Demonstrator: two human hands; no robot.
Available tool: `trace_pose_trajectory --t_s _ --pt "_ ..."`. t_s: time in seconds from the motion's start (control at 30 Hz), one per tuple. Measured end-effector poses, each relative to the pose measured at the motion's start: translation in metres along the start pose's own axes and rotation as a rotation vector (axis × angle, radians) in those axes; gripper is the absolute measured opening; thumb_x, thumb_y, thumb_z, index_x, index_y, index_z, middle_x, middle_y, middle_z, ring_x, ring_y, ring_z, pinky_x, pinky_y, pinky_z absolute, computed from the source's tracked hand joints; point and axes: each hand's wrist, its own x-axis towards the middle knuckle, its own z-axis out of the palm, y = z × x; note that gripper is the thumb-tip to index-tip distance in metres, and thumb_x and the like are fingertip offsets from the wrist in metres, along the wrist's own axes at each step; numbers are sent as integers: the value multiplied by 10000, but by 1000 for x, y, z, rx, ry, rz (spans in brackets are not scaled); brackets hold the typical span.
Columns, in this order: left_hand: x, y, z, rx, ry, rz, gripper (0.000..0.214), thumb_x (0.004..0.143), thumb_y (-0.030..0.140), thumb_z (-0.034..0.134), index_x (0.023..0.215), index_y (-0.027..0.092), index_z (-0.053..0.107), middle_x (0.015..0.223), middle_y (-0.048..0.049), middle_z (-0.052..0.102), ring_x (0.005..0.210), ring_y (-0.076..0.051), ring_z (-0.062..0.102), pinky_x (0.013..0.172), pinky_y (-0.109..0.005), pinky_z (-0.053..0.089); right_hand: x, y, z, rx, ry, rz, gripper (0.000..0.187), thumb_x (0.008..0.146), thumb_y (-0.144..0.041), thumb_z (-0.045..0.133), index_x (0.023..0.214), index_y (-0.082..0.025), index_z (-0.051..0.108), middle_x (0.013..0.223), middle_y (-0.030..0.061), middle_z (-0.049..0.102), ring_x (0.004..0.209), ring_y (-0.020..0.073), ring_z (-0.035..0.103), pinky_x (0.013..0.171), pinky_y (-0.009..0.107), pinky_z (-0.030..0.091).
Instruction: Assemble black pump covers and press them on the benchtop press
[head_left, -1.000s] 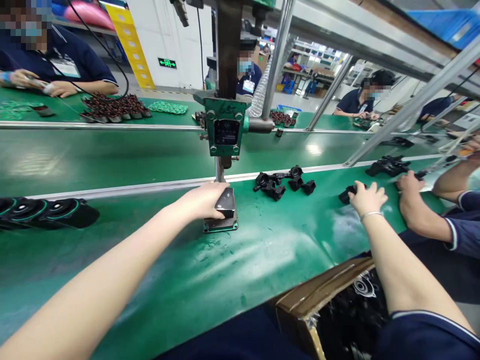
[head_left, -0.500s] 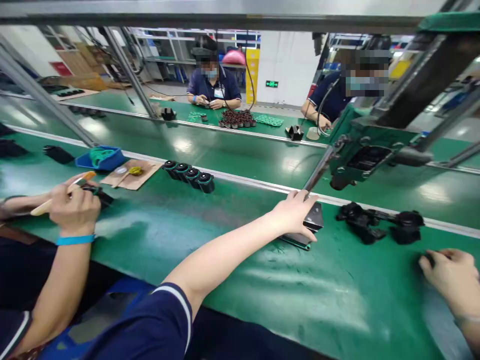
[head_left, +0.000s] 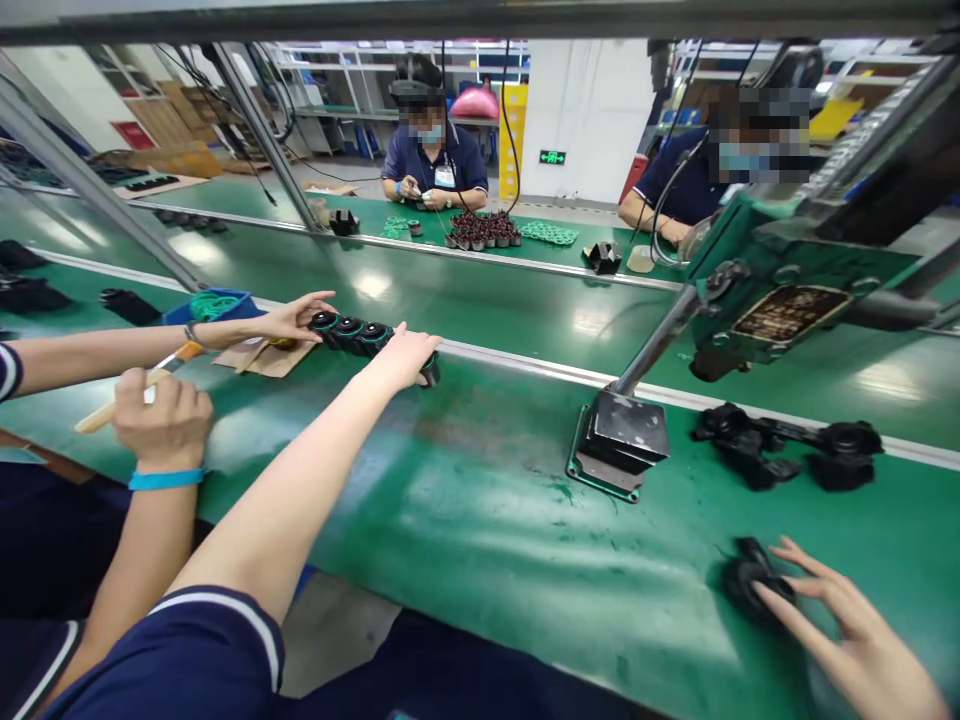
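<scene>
My left hand (head_left: 409, 358) reaches across the bench, its fingers round the right-end piece of a row of black cylindrical parts (head_left: 349, 333) with green rings. That end cylinder (head_left: 429, 371) is mostly covered by the hand. On the right, my right hand (head_left: 844, 610) has its thumb and fingers about a black moulded part (head_left: 746, 580) lying on the green mat. Between the hands stands a metal block fixture (head_left: 626, 425) on a green-edged base plate, under the rod of a green press (head_left: 802, 290).
Black parts (head_left: 787, 445) lie right of the fixture. At left, a co-worker's hand (head_left: 161, 415) holds a brush (head_left: 135, 390); another hand (head_left: 289, 320) touches the row's left end. Beyond are a blue tray (head_left: 244, 305), cardboard (head_left: 289, 362) and a metal rail (head_left: 517, 362).
My left hand has left the block fixture and moved left to the row of cylinders. My right hand has moved left and nearer with the black part. A co-worker's hand has reached the row.
</scene>
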Motion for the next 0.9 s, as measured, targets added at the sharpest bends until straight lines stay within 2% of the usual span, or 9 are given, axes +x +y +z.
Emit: trace_pose_trajectory --t_s 0.1,0.17,0.27,0.33,0.47,0.57,0.67,0.8,0.9 --pt "-21 24 11 -109 -83 113 742 661 152 819 1320 137 480 1259 -115 629 1201 -289 581 1059 -432 435 -8 -44 27 -1 -75 -74 577 772 -731 486 874 -189 655 1172 31 612 1048 126 629 895 295 540" --pt "-44 54 28 -301 -110 205 777 708 243 800 1386 197 422 1311 -98 591 1218 -264 570 1041 -383 456 -10 -62 37 -19 -60 -125 532 802 -678 497 928 -195 679 1156 34 605 1054 93 611 920 249 523" --pt "-81 113 58 -677 -81 267 827 746 308 778 1442 254 333 1294 -92 574 1219 -254 553 1072 -421 436 -8 -80 42 -34 -22 -186 457 784 -618 570 877 -188 693 1174 52 588 1205 124 552 1002 278 509" --pt "-98 154 76 -845 -63 254 880 727 322 797 1452 262 302 1262 -96 567 1205 -260 548 1076 -452 435 -6 -90 45 16 -63 -207 404 788 -551 603 839 -153 658 1177 58 594 1264 135 530 1088 335 490" --pt "-111 210 99 -1042 -83 236 924 717 317 809 1463 279 265 1276 -102 543 1230 -279 532 1086 -492 433 -5 -100 54 111 -154 -206 317 812 -439 616 871 -131 575 1068 40 642 1075 71 625 1156 390 466" --pt "-113 225 108 -1186 -114 194 930 716 313 812 1461 265 258 1320 -124 535 1247 -287 546 1089 -498 441 -5 -98 55 97 -187 -203 306 815 -419 617 918 -136 562 1109 41 635 1112 70 614 1176 407 447" --pt "-117 228 113 -1308 -136 117 936 699 294 827 1447 231 267 1307 -142 562 1233 -283 576 1086 -489 456 3 -107 44 102 -208 -203 281 817 -400 619 903 -139 556 1123 18 637 1129 63 612 1181 381 441" --pt "-123 229 117 -1308 -84 78 839 683 311 839 1371 223 367 1298 -137 592 1228 -285 590 1081 -488 466 27 -156 24 90 -58 -113 233 815 -351 631 858 -139 543 1072 -14 654 1010 12 632 915 157 524" --pt "-124 229 119 -1223 -32 89 736 695 357 827 1306 222 440 1307 -139 596 1245 -308 578 1087 -511 455 38 -199 25 84 -15 -186 204 813 -314 638 845 -142 533 1004 -36 658 903 -30 620 800 83 490"
